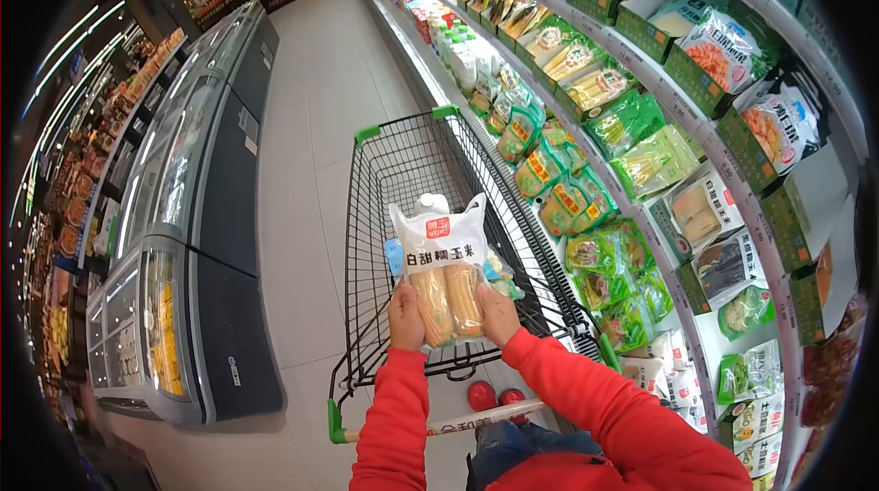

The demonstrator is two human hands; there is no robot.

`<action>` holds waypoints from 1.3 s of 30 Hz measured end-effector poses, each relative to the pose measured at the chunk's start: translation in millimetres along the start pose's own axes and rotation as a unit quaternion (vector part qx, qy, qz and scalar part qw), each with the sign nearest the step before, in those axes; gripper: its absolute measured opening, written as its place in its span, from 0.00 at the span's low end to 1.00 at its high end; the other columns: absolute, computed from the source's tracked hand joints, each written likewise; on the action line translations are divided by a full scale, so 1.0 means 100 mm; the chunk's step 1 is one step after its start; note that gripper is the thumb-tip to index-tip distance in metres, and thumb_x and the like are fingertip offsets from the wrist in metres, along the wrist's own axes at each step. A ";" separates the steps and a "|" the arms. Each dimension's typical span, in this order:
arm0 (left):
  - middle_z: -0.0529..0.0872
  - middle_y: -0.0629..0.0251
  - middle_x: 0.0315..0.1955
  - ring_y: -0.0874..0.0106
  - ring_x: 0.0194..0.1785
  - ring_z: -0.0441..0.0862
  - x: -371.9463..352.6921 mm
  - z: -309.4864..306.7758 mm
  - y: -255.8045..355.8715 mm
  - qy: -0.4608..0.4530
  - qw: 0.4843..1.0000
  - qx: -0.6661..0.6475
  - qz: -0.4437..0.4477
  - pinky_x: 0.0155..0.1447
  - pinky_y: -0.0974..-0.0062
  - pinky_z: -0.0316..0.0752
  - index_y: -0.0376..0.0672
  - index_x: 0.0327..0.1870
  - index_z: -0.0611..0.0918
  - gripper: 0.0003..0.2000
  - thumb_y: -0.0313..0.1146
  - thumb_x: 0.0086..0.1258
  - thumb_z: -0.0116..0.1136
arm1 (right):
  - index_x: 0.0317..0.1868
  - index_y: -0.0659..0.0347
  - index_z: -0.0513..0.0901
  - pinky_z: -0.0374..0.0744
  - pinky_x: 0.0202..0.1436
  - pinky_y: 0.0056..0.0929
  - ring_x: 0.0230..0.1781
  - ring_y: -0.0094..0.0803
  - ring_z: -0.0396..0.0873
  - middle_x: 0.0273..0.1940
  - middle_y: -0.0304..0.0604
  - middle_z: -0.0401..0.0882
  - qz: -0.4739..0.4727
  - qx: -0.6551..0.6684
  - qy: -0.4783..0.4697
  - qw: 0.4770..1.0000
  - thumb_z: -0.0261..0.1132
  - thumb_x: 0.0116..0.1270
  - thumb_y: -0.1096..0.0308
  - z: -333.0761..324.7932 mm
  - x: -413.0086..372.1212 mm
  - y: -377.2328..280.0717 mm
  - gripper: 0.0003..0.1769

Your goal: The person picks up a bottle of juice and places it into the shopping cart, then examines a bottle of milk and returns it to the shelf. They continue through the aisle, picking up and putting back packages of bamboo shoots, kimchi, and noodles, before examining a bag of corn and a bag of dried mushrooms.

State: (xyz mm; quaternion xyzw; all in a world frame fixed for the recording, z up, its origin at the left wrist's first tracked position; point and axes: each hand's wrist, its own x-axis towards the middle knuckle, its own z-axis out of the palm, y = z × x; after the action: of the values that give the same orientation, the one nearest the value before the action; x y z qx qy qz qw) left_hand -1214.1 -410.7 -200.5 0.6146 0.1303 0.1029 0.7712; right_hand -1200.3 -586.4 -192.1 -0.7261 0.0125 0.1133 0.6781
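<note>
A clear and white plastic bag of corn cobs (pixel 446 280) is held upright over the shopping cart. My left hand (pixel 406 317) grips its left side, and my right hand (pixel 497 313) grips its lower right side. Beneath and behind the bag, the black wire cart (pixel 371 180) with green corners holds a white-capped bottle (pixel 430 204), a blue item (pixel 394 256) and a colourful package (pixel 502 276), all partly hidden by the bag.
Refrigerated shelves (pixel 641 216) full of packaged vegetables run along the right, close beside the cart. Freezer cabinets (pixel 220 152) stand on the left. A grey floor aisle (pixel 316 79) stretches ahead between them. The cart's handle (pixel 458 422) crosses in front of my body.
</note>
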 end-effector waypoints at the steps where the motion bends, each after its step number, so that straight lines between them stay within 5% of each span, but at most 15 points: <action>1: 0.79 0.61 0.48 0.76 0.48 0.76 0.00 0.03 0.01 0.013 1.000 0.006 0.008 0.54 0.77 0.72 0.33 0.58 0.72 0.21 0.42 0.79 0.36 | 0.50 0.68 0.78 0.74 0.45 0.28 0.37 0.30 0.77 0.36 0.47 0.82 -0.011 -0.022 0.018 1.000 0.49 0.74 0.52 0.01 -0.01 0.02 0.25; 5: 0.78 0.60 0.50 0.73 0.49 0.77 -0.04 0.11 0.02 0.032 0.995 0.035 0.089 0.54 0.74 0.72 0.33 0.57 0.72 0.22 0.45 0.79 0.36 | 0.44 0.70 0.79 0.75 0.42 0.32 0.35 0.36 0.79 0.32 0.54 0.81 -0.027 -0.025 0.032 0.999 0.46 0.75 0.54 0.00 0.01 0.11 0.25; 8: 0.79 0.60 0.49 0.74 0.49 0.77 -0.10 0.09 0.08 0.031 0.996 -0.082 -0.004 0.55 0.77 0.71 0.33 0.57 0.73 0.23 0.46 0.79 0.37 | 0.41 0.71 0.79 0.74 0.41 0.34 0.34 0.36 0.79 0.32 0.54 0.81 -0.071 -0.063 0.008 0.995 0.46 0.75 0.55 -0.03 -0.05 -0.02 0.25; 19: 0.82 0.68 0.40 0.81 0.41 0.75 -0.19 -0.03 -0.13 0.023 0.998 -0.024 -0.045 0.47 0.82 0.71 0.35 0.51 0.77 0.16 0.39 0.77 0.45 | 0.61 0.66 0.71 0.72 0.55 0.27 0.48 0.26 0.74 0.52 0.43 0.76 0.099 0.154 -0.135 0.974 0.57 0.70 0.55 -0.08 -0.04 0.13 0.26; 39: 0.82 0.68 0.37 0.80 0.40 0.73 -0.72 -0.06 -0.20 0.033 0.997 0.072 -0.016 0.48 0.81 0.70 0.32 0.44 0.79 0.16 0.39 0.77 0.45 | 0.55 0.66 0.74 0.73 0.48 0.25 0.42 0.23 0.74 0.44 0.40 0.78 0.126 0.199 -0.128 0.963 0.54 0.71 0.51 -0.22 -0.50 0.11 0.26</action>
State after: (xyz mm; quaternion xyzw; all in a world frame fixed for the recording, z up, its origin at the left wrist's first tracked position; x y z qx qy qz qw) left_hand -1284.1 -432.6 -216.0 0.6628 0.1728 0.1007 0.7216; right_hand -1248.0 -615.6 -192.3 -0.5488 0.0392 0.2852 0.7848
